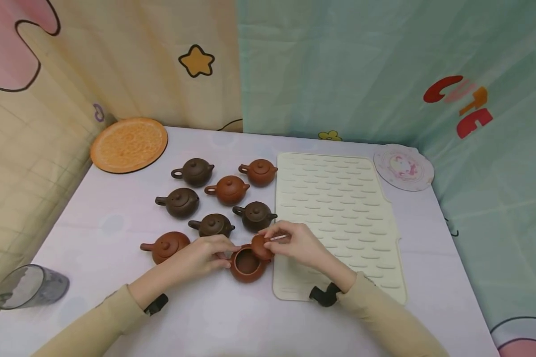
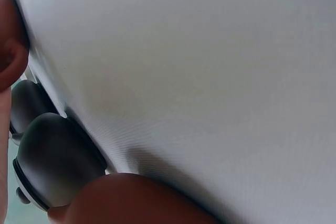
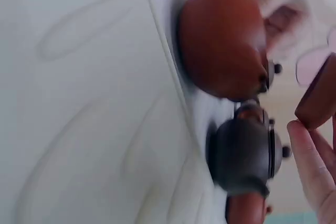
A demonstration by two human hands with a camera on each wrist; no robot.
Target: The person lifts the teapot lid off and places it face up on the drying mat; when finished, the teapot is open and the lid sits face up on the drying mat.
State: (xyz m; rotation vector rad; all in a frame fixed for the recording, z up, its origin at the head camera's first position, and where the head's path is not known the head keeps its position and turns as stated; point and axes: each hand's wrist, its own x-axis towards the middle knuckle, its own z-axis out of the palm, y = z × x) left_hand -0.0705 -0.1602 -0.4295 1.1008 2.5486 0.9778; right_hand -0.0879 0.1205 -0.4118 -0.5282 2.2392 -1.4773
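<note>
A reddish-brown clay teapot (image 1: 246,265) sits lidless at the front of the group, its round mouth showing a dark hollow inside. My left hand (image 1: 207,255) grips it at the handle side, fingers and thumb at its left end. Between the fingertips of my right hand (image 1: 297,243) is the teapot's lid (image 1: 261,247), tilted and overlapping the right of the opening. From the right wrist, the lid (image 3: 319,95) appears raised off the teapot body (image 3: 223,40). A dark brown teapot (image 1: 255,216) and another dark one (image 1: 212,225) stand just behind the hands.
Several more lidded teapots stand behind and left, including a reddish one (image 1: 169,246) beside my left forearm. A cream ridged mat (image 1: 335,198) lies under my right forearm. Around the table are a clear glass (image 1: 35,287), an orange round mat (image 1: 129,145) and a pink round mat (image 1: 404,167).
</note>
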